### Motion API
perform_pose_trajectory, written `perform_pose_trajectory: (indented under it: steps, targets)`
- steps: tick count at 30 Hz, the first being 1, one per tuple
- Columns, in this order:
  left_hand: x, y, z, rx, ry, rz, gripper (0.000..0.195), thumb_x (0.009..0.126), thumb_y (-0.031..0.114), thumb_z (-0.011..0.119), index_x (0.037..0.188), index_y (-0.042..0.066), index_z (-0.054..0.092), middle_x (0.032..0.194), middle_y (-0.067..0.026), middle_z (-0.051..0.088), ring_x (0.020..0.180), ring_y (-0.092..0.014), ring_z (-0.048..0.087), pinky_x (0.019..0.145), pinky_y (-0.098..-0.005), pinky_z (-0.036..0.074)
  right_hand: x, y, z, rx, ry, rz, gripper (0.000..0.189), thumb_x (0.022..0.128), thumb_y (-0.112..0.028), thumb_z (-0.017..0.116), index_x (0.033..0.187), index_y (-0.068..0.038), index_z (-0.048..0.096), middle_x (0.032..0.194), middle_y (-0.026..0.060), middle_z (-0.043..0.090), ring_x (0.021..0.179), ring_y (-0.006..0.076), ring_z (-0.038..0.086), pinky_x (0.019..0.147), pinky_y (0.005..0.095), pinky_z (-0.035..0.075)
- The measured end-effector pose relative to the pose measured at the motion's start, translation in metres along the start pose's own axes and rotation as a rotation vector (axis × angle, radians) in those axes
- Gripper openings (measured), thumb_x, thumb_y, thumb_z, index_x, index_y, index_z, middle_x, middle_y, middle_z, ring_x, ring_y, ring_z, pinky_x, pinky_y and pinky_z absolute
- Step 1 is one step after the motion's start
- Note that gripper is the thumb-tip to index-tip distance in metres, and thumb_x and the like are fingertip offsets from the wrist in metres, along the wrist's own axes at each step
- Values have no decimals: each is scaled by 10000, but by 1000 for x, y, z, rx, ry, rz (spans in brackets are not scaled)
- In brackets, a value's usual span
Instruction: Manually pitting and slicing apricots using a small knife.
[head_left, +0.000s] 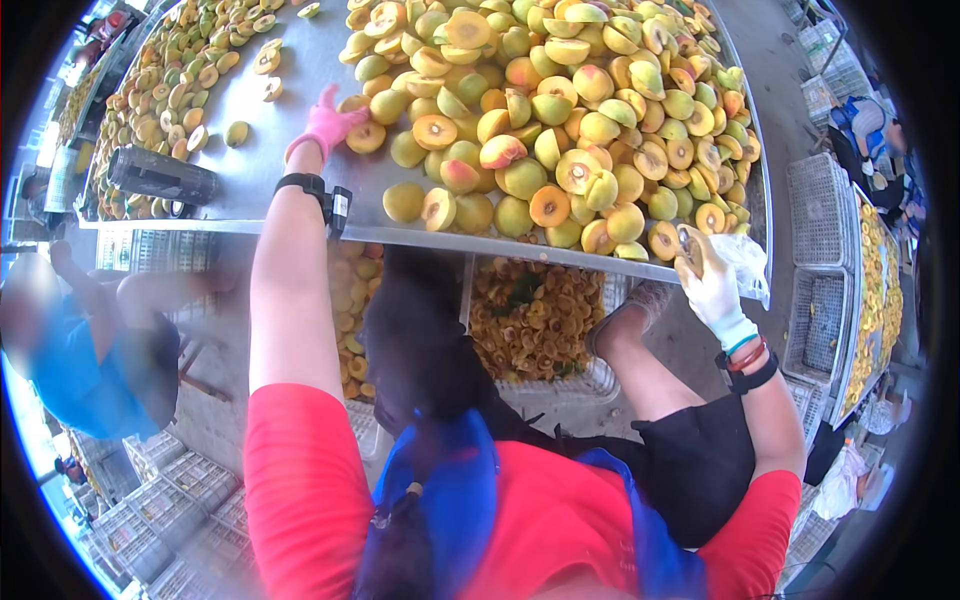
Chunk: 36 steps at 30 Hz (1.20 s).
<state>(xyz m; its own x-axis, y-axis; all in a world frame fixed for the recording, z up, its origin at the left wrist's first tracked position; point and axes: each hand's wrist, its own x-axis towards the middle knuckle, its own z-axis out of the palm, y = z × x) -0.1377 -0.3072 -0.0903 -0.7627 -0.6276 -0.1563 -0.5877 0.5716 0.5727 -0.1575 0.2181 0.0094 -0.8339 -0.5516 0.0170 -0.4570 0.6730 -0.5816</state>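
My left hand (327, 127), in a pink glove, is at the left edge of a large heap of halved peaches (555, 112) on the metal table. Its fingers are spread, and the fingertips touch or lie just over a peach half (365, 138). My right hand (707, 281) wears a white glove with yellowed fingertips, above the table's front right corner. Its fingers are closed on a small metal tool (685, 244), mostly hidden by the glove. Close to the tool lies a cut peach half (664, 240). A clear plastic bag (739, 259) hangs at the corner.
A dark bottle (161, 176) lies on the metal table (292, 60), near more peach halves (169, 97). Beneath, a crate (607, 379) holds peach scraps (540, 319). A person in blue (90, 360) sits at left. Plastic crates (821, 217) stand right; others (169, 502) are stacked lower left.
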Motion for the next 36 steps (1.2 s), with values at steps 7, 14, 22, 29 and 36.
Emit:
perform_pose_trajectory:
  steps: [7,14,22,29,36]
  targets:
    - [-47,51,10,360,-126,-29,645,614,376,668,1134,62,451,1087,-184,492,1036,-322,476,875,-380,396,-18,2,-7,-146,6,-96,348,753,-73,546,1091,-22,475,841,139,555,748,251,544,701,306,430]
    - [-79,41,-3,-290,-60,178,510,751,354,576,1111,14,452,987,-128,560,926,-225,547,724,-332,458,-54,29,-26,-37,65,-17,337,769,-108,527,1090,-32,460,853,172,573,804,327,559,691,341,440]
    - [-160,112,7,-1378,-574,185,486,824,392,465,1120,8,436,1008,-136,549,780,-206,558,633,-251,453,-142,62,-11,244,327,404,295,783,-98,534,1059,-18,469,654,81,536,541,131,501,513,276,423]
    - [-217,149,40,-1556,-955,213,504,812,431,449,1097,15,451,963,-169,553,768,-234,560,600,-253,456,-222,78,48,301,444,611,351,738,-174,578,1050,-29,504,828,158,604,726,177,602,612,294,461]
    - [-245,159,45,-1586,-1005,144,540,830,436,415,1173,19,401,1144,-217,441,776,-247,512,597,-301,450,-255,74,94,445,487,730,346,742,-161,515,1061,-27,497,861,102,597,709,206,577,648,298,461]
